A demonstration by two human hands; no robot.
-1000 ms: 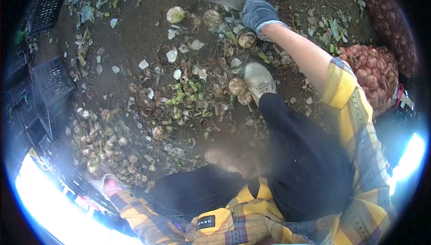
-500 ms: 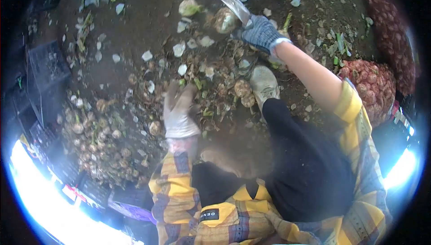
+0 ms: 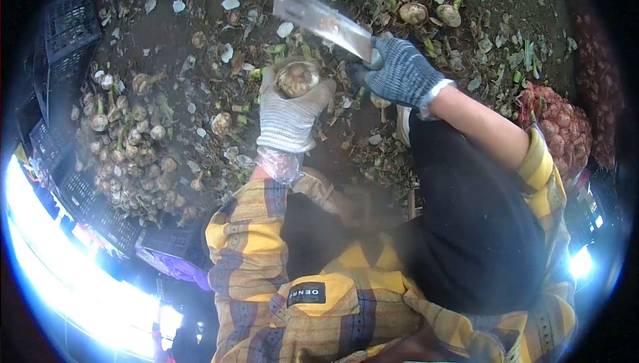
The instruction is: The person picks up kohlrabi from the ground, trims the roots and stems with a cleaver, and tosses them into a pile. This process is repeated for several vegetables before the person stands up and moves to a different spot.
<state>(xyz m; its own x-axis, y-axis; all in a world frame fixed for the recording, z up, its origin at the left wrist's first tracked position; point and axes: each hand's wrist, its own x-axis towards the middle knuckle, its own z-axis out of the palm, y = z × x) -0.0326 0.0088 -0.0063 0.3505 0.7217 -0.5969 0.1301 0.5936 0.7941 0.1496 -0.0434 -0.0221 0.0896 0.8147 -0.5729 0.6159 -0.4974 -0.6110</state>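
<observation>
My left hand (image 3: 289, 113), in a whitish knit glove, has its fingers wrapped round a garlic bulb (image 3: 297, 79), root side up. A broad flat knife (image 3: 323, 22) is gripped in my right hand (image 3: 403, 73), which wears a grey-blue knit glove. Its blade points up and left, above the bulb and apart from it. Another garlic bulb (image 3: 221, 123) lies on the ground left of my left wrist. Just below my right hand, a bulb (image 3: 380, 101) is partly visible.
A large pile of garlic (image 3: 136, 150) lies at left, beside black plastic crates (image 3: 70, 23). Two trimmed bulbs (image 3: 413, 12) rest at upper right among scattered skins and stalks. A filled red mesh bag (image 3: 556, 127) stands at right.
My left hand, empty and spread near the ground before, now holds a garlic bulb. The knife has shifted down and left relative to the view, which has also moved.
</observation>
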